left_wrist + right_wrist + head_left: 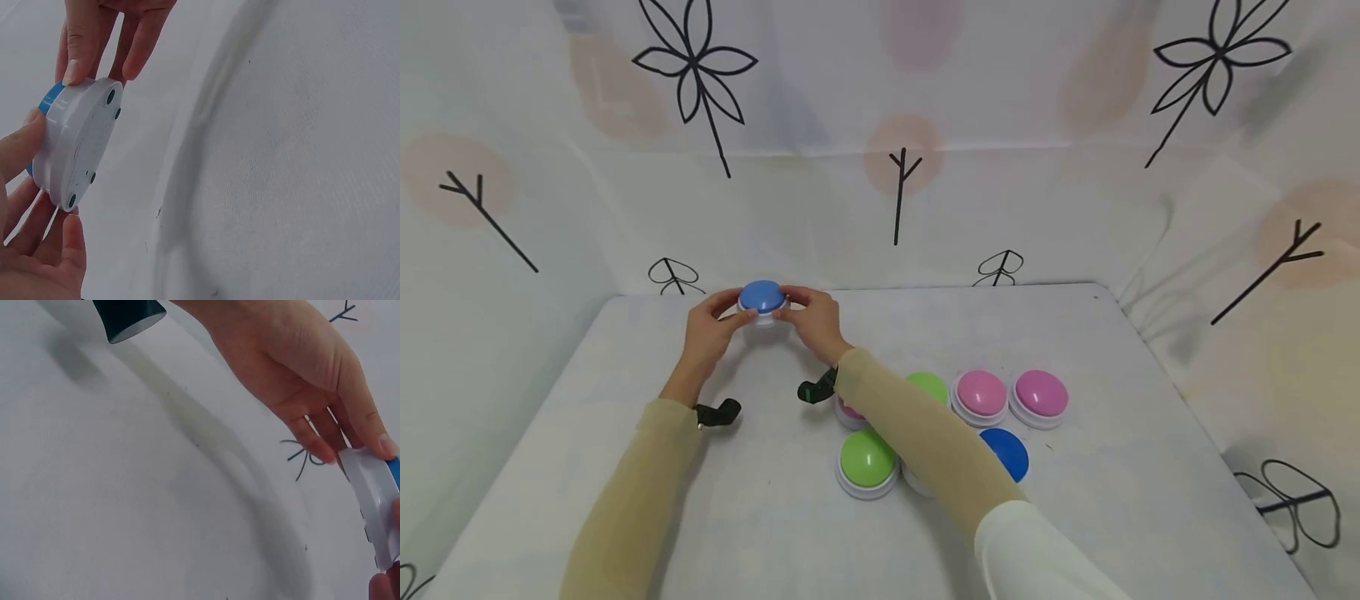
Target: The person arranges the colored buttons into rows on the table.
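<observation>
A round push button with a blue dome and white base is held up over the far left part of the table. My left hand grips its left side, thumb at the front of the rim. On the opposite side my right hand pinches the rim between thumb and fingers. In the left wrist view the button is tilted, its flat underside with small dark feet showing. The right wrist view catches the white base at its edge, right below the right thumb.
On the white table, right of centre, sit more buttons: a green one, a pink one, a magenta one and a blue one. My right sleeve partly hides several. A patterned cloth wall stands behind.
</observation>
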`<control>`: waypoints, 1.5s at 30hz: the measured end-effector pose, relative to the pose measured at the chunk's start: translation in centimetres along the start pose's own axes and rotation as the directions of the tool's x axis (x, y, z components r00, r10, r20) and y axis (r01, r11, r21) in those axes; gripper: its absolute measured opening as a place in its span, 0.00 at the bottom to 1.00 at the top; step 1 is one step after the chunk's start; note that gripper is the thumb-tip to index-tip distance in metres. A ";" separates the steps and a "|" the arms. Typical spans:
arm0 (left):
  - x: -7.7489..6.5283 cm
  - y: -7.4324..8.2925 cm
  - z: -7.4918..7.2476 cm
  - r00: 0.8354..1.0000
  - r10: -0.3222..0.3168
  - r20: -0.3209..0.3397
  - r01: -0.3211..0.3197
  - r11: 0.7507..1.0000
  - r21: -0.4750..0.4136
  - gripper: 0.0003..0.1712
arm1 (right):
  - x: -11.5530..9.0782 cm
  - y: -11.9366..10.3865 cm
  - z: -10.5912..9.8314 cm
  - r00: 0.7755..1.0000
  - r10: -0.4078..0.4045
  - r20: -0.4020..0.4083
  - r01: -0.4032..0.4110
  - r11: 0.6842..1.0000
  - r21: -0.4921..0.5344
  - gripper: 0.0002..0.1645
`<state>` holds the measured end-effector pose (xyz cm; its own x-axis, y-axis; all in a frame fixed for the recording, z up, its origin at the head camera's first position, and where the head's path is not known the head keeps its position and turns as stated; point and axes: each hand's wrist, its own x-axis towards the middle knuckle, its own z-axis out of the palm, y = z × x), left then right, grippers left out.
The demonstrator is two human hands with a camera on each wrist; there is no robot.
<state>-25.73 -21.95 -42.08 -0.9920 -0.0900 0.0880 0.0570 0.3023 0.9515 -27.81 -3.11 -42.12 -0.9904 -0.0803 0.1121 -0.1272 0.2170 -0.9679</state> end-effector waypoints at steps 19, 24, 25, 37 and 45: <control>-2.0 3.1 1.0 0.995 0.089 -0.036 -0.089 0.996 -0.002 0.34 | -1.8 -3.2 -3.2 0.996 -0.087 0.036 0.090 0.993 -0.082 0.25; -2.8 3.6 1.6 0.993 0.110 -0.042 -0.110 0.994 0.002 0.34 | -2.4 -3.3 -4.0 0.995 -0.089 0.042 0.093 0.991 -0.098 0.25; -2.9 3.7 1.8 0.992 0.114 -0.044 -0.114 0.993 0.004 0.34 | -2.5 -3.3 -4.2 0.995 -0.090 0.043 0.094 0.991 -0.100 0.24; -4.6 4.9 4.2 0.986 0.163 -0.027 -0.163 0.987 0.001 0.32 | -4.1 -3.0 -7.4 0.993 -0.101 0.056 0.108 0.985 -0.133 0.25; -5.3 5.8 5.3 0.969 0.247 -0.001 -0.247 0.969 -0.027 0.29 | -5.5 -3.3 -9.1 0.988 -0.128 0.083 0.131 0.991 -0.033 0.26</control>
<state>-20.72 -14.72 -38.57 -0.9472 -0.0132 0.3203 0.3030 0.2896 0.9079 -22.43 5.48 -37.49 -0.9582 -0.1876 0.2160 -0.2575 0.2369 -0.9368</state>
